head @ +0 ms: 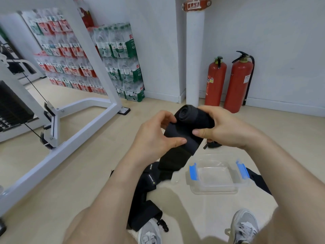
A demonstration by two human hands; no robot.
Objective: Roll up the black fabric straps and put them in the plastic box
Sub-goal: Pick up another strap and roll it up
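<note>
Beige gym floor, with the plastic box lidless on it. The strap roll is held in the air above and just left of the box, its axis running hand to hand. Left hand pinches the tail; right hand, nearer the box, grips the roll.

The right hand covers one end of the rolled strap. A dark piece below that wrist is mostly hidden (strap or clip, unclear). The label print is too small to read.
</note>
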